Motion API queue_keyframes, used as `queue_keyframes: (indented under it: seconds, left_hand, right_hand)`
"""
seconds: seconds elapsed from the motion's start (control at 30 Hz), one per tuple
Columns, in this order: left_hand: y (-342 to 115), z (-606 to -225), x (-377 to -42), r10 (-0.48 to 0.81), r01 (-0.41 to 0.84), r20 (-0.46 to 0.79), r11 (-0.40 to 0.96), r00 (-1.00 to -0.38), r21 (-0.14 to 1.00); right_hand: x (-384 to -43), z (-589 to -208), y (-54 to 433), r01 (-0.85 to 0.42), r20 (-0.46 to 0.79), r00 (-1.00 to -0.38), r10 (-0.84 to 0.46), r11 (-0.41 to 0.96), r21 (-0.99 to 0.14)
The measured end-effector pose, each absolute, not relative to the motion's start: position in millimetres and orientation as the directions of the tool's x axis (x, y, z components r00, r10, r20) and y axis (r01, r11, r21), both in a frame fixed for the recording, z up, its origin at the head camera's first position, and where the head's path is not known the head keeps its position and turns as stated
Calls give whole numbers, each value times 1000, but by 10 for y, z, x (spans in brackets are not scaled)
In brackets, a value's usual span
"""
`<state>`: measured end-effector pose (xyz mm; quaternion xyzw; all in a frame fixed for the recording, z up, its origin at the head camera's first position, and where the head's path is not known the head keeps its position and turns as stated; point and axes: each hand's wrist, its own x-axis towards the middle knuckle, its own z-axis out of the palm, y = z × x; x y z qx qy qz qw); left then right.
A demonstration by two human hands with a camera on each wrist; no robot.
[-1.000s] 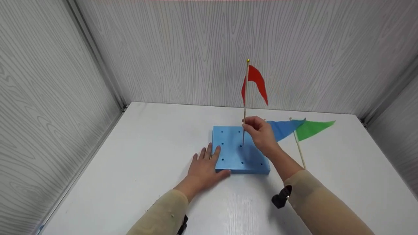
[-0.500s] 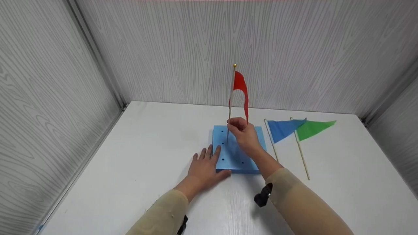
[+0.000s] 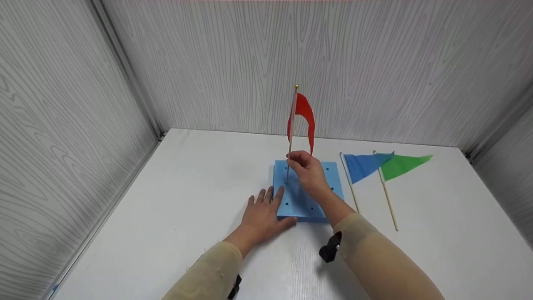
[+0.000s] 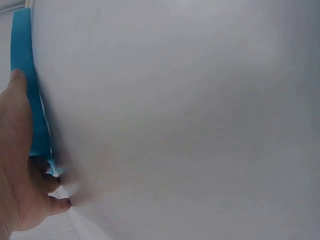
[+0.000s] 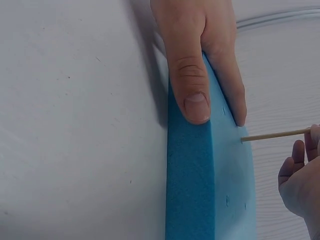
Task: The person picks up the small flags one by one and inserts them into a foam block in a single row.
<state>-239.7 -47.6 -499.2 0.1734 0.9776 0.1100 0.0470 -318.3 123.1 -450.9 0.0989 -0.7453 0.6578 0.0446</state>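
My right hand (image 3: 310, 173) pinches the thin wooden stick of a red pennant flag (image 3: 305, 110) with a gold bead on top. The stick stands nearly upright, and its lower end meets a hole in the left row of a light-blue foam board (image 3: 300, 211). In the right wrist view, the stick (image 5: 275, 135) touches the board's top face at that hole; how deep it sits cannot be told. My left hand (image 3: 261, 216) lies spread at the board's near-left corner. Its index finger is on the top, while the thumb (image 5: 192, 75) presses the front side.
Right of the board, a blue pennant (image 3: 366, 166) and a green pennant (image 3: 404, 166) lie on the white table (image 3: 200, 187), their cloths overlapping. Grey wood-grain panels (image 3: 233, 66) rise behind and at both sides. More holes dot the board.
My right hand has carried the red flag leftward from above the board's middle hole to the left row, then slightly lower. My left hand has stayed at the board's corner.
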Motion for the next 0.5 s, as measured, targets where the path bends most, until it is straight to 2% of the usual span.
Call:
queue_keyframes:
  seconds: [0.3,0.5]
  left_hand:
    - [-466,-4972,-2364,355,338,-32,912,-934,230]
    - [-472,-4952,-2354,363,349,-30,913,-931,209]
  right_hand:
    - [-3211,-4521,1253,-199,190,-978,-89,101,-975]
    - [-3200,-4565,1257,-170,152,-983,-106,184,-968]
